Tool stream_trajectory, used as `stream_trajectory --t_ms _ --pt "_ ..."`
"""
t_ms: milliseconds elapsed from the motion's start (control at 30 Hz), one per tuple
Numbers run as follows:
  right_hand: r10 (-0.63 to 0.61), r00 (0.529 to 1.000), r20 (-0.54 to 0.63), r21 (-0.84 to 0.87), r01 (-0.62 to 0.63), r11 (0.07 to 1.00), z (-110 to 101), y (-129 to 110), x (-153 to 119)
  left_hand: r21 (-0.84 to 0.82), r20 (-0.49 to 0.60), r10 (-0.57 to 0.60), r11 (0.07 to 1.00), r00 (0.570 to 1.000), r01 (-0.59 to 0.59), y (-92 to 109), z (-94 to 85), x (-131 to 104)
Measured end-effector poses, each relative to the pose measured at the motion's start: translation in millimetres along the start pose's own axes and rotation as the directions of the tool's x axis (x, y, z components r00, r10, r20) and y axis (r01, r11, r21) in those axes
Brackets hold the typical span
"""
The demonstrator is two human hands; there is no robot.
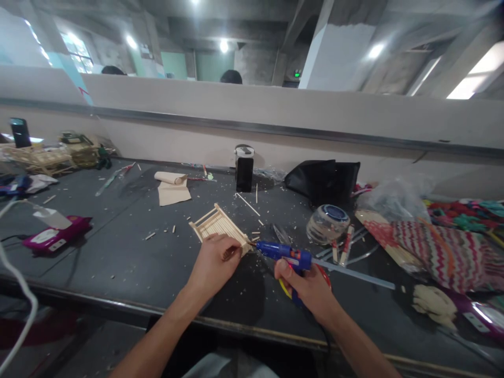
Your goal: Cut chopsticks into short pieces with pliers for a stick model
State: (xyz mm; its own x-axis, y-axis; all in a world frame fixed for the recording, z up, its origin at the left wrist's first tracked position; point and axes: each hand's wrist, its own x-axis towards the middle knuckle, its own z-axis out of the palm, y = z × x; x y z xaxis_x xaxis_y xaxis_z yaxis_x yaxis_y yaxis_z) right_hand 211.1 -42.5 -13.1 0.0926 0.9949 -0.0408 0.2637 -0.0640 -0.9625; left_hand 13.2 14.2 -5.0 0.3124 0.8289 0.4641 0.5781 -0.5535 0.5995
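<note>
Head view: our left hand (218, 257) curls over the slatted wooden frame (218, 224) on the bench (126, 268); whether it pinches, we cannot tell. Our right grip (309, 286) clasps the smooth blue gun (279, 250) at four o'clock. Room dotted with chips (174, 229) opens at nine; the front edge (98, 300) runs at six.

Head view looks forward (and down) across the nearby table (129, 262).
</note>
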Motion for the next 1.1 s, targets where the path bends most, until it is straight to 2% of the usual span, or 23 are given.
stream_trajectory --t_ms 467,733,1100 --pt "-0.044 0.999 0.028 0.005 0.044 0.999 1.1 4.1 3.1 0.01 -0.005 0.009 1.0 1.0 -0.009 0.3 -0.2 -0.1" --pt "-0.018 0.998 0.063 0.06 0.014 0.998 2.2 5.5 3.3 -0.016 -0.024 0.022 1.0 0.999 -0.023 -0.8 1.0 -0.5" --pt "0.006 0.999 0.05 0.081 -0.01 0.997 4.1 10.1 4.7 -0.012 -0.016 0.022 1.0 1.0 -0.022 -1.0 1.6 -0.8"
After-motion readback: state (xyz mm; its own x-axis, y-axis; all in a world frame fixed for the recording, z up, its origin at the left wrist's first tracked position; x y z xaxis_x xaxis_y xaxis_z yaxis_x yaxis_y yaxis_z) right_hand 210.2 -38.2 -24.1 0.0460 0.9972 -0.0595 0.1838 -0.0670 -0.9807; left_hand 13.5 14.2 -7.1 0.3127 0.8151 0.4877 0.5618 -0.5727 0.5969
